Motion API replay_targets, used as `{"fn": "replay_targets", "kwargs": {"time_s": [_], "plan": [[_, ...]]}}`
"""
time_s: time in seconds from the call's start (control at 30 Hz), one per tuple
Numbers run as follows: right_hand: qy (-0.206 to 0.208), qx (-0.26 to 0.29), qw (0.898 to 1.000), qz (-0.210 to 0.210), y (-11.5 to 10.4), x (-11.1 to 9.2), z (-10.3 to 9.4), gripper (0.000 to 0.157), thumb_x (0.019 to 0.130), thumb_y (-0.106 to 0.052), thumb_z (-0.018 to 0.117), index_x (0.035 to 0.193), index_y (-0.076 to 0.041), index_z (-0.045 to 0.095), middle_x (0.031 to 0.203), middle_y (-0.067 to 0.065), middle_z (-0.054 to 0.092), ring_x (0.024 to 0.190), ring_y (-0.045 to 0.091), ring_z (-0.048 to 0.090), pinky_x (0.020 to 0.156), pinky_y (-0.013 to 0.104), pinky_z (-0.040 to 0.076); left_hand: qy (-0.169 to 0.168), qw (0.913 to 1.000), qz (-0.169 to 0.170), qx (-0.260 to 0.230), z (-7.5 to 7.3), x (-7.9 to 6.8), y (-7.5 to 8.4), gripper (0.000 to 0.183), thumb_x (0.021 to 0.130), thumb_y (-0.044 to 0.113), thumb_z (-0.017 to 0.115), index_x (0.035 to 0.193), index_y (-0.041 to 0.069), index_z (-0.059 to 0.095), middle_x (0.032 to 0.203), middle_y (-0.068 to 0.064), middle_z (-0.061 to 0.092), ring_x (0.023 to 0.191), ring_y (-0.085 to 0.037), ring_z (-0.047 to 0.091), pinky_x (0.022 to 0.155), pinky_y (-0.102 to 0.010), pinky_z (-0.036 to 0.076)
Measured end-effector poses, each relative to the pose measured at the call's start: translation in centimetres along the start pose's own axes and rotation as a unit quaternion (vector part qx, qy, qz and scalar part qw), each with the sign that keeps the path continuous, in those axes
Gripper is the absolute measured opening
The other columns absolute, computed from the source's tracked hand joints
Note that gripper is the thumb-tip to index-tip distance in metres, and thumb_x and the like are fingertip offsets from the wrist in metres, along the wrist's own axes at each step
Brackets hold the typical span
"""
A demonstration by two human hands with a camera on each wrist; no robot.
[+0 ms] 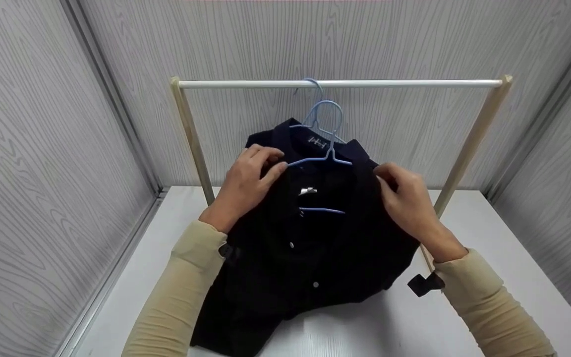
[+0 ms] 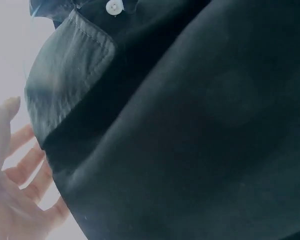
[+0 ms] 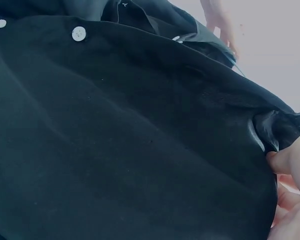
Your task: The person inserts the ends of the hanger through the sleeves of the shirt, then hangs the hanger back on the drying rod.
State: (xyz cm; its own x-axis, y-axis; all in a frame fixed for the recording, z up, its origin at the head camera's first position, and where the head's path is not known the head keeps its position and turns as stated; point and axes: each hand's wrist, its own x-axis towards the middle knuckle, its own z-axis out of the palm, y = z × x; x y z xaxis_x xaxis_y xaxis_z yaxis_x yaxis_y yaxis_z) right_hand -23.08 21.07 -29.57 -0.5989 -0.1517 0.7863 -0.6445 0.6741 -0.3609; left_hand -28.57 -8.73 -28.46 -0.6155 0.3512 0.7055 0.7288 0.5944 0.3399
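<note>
A black button-up shirt hangs loosely in front of me, its neck spread wide. Inside that neck sits a blue hanger, its hook unattached and its lower bar visible across the opening. My left hand lies at the shirt's left shoulder; in the left wrist view its fingers reach behind the cloth edge, with the thumb off the fabric. At the opposite shoulder, my right hand pinches the cloth between thumb and fingers, bunching it in the right wrist view. White buttons run down the front.
Behind the shirt, a dark navy garment hangs by another blue hanger from the white rod. Wooden posts hold the rod over a white table. Grey wood-patterned panels enclose the back and sides.
</note>
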Motion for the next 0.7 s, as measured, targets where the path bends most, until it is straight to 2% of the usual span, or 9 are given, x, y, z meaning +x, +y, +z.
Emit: {"fn": "replay_targets", "kwargs": {"time_s": [0.1,0.2,0.33,0.4,0.53,0.7], "plan": [[-0.003,-0.007,1.000,0.008,0.0,0.1,0.0,0.008,0.087,-0.007,0.055,0.085,-0.007,0.063,0.073,0.001,0.061,0.064,0.007,0.052,0.059,0.016,0.039,0.013,0.9999,-0.003,0.008,-0.1,1.0,0.3,0.031,0.092,0.038,0.046,0.107,0.015,0.061,0.101,0.001,0.057,0.091,-0.015,0.050,0.081,-0.030,0.043],[-0.008,-0.013,1.000,0.018,0.1,0.3,-0.1,0.009,0.087,-0.008,0.054,0.086,-0.007,0.063,0.072,0.000,0.060,0.063,0.007,0.051,0.058,0.017,0.039,0.042,0.9986,0.003,0.032,-0.4,2.2,0.6,0.030,0.094,0.034,0.043,0.108,0.015,0.061,0.102,-0.001,0.057,0.092,-0.017,0.049,0.082,-0.032,0.042],[-0.011,-0.013,0.999,0.031,0.0,0.7,-0.2,0.010,0.088,-0.011,0.053,0.085,-0.008,0.063,0.070,0.000,0.059,0.059,0.007,0.049,0.054,0.017,0.038,0.091,0.9919,0.021,0.086,-1.4,4.2,0.9,0.027,0.094,0.023,0.042,0.112,0.014,0.060,0.108,-0.005,0.055,0.097,-0.022,0.047,0.086,-0.034,0.038],[-0.012,-0.011,0.999,0.036,0.0,0.9,-0.3,0.011,0.089,-0.013,0.053,0.085,-0.009,0.063,0.069,-0.001,0.058,0.057,0.007,0.048,0.053,0.017,0.037,0.104,0.9872,0.027,0.118,-2.1,5.1,0.9,0.029,0.092,0.016,0.042,0.116,0.013,0.057,0.114,-0.006,0.052,0.103,-0.024,0.045,0.091,-0.034,0.036],[-0.012,-0.013,0.999,0.044,0.0,1.5,-0.4,0.012,0.089,-0.014,0.052,0.085,-0.009,0.063,0.070,-0.001,0.059,0.058,0.007,0.048,0.054,0.017,0.038,0.092,0.9771,0.020,0.191,-3.1,6.7,0.6,0.040,0.087,0.006,0.044,0.127,0.011,0.049,0.129,-0.007,0.043,0.120,-0.024,0.037,0.100,-0.034,0.031],[-0.014,-0.018,0.998,0.056,0.0,2.5,-0.7,0.012,0.088,-0.014,0.053,0.084,-0.010,0.063,0.069,-0.001,0.058,0.058,0.007,0.049,0.054,0.017,0.038,0.038,0.9595,-0.002,0.279,-3.7,7.8,-0.1,0.049,0.089,0.008,0.042,0.137,0.011,0.035,0.142,-0.010,0.031,0.131,-0.025,0.025,0.108,-0.036,0.022]]}}
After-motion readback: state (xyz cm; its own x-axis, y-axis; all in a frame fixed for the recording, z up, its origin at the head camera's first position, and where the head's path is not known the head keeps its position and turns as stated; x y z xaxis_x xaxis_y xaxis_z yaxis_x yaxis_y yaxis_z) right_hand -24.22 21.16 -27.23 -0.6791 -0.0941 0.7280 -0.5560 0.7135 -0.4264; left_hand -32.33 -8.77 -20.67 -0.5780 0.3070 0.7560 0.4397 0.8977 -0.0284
